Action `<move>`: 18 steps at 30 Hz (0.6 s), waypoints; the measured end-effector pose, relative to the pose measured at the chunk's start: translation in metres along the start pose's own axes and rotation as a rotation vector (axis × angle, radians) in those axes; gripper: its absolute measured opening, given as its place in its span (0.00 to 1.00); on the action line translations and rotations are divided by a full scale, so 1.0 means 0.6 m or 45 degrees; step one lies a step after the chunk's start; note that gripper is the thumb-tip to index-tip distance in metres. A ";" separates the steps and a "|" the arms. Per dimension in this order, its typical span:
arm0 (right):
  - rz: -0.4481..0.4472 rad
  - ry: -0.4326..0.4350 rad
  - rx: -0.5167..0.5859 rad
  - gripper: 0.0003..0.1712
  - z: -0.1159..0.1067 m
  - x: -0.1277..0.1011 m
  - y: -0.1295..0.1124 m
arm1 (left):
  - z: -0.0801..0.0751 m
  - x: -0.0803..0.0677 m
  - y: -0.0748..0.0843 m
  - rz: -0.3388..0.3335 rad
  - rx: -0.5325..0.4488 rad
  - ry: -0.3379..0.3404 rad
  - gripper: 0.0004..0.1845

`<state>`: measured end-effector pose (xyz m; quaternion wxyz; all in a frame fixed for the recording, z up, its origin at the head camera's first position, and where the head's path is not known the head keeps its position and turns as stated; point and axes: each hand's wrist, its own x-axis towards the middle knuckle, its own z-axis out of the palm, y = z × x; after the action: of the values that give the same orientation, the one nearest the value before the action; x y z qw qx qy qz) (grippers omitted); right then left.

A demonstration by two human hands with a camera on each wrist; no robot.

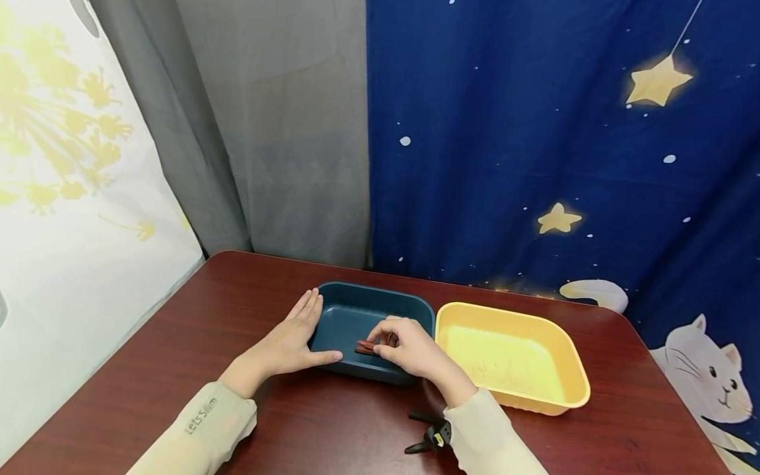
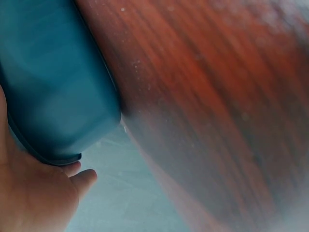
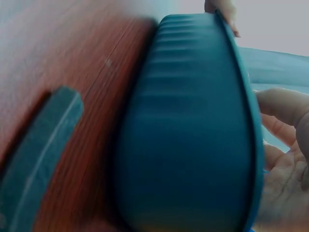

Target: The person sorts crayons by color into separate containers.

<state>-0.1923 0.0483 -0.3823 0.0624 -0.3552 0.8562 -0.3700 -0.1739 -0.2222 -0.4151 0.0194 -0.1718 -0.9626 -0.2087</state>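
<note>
A dark teal bin (image 1: 350,310) stands on the reddish-brown table (image 1: 178,369). My left hand (image 1: 291,343) lies flat against the bin's left wall with straight fingers, its thumb along the front wall; the left wrist view shows the bin's wall (image 2: 53,87) beside my palm (image 2: 34,193). My right hand (image 1: 406,343) reaches over the front rim into the bin and pinches a small red-brown piece (image 1: 365,347). In the right wrist view the teal wall (image 3: 188,135) fills the frame, with my fingers (image 3: 285,159) just past the rim.
An empty yellow bin (image 1: 570,369) sits just right of the teal one. A black spring clamp (image 1: 429,435) lies on the table near my right sleeve. Curtains hang close behind the table's far edge.
</note>
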 end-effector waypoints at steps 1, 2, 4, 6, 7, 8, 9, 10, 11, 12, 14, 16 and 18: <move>0.007 -0.002 -0.005 0.07 0.000 0.003 0.002 | 0.000 0.000 0.000 0.000 0.001 -0.001 0.66; 0.013 -0.004 -0.008 0.08 0.001 0.005 0.004 | 0.000 0.000 0.000 0.000 0.001 -0.003 0.66; 0.019 -0.008 -0.014 0.08 0.002 0.011 0.009 | -0.001 0.000 0.000 0.000 0.007 -0.002 0.66; 0.027 -0.012 -0.020 0.08 0.003 0.017 0.014 | 0.000 0.000 0.001 -0.001 0.009 -0.002 0.66; 0.031 -0.014 -0.020 0.08 0.004 0.021 0.016 | -0.001 -0.001 0.001 -0.003 0.009 -0.002 0.66; 0.035 -0.014 -0.022 0.08 0.005 0.024 0.019 | -0.001 -0.001 0.001 -0.004 0.007 -0.002 0.66; 0.042 -0.015 -0.022 0.08 0.005 0.028 0.021 | -0.001 -0.001 0.001 -0.004 0.007 -0.002 0.66; 0.052 -0.016 -0.022 0.08 0.006 0.031 0.023 | -0.001 -0.002 0.002 -0.005 0.006 -0.003 0.66; 0.065 -0.017 -0.021 0.08 0.007 0.034 0.025 | -0.002 -0.002 0.002 -0.005 0.005 -0.004 0.66; 0.079 -0.019 -0.019 0.08 0.008 0.037 0.028 | -0.002 -0.002 0.002 -0.004 0.007 -0.005 0.65; 0.109 -0.019 -0.026 0.08 0.010 0.043 0.031 | -0.002 -0.003 0.003 -0.002 0.005 -0.009 0.65; 0.132 -0.023 -0.037 0.08 0.012 0.047 0.037 | -0.003 -0.002 0.003 0.001 0.008 -0.011 0.65; 0.149 -0.027 -0.053 0.08 0.014 0.052 0.041 | -0.003 -0.002 0.003 0.003 0.010 -0.012 0.65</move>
<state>-0.2262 0.0347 -0.4003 0.0856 -0.3095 0.8822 -0.3442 -0.1724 -0.2219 -0.4127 0.0158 -0.1739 -0.9632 -0.2042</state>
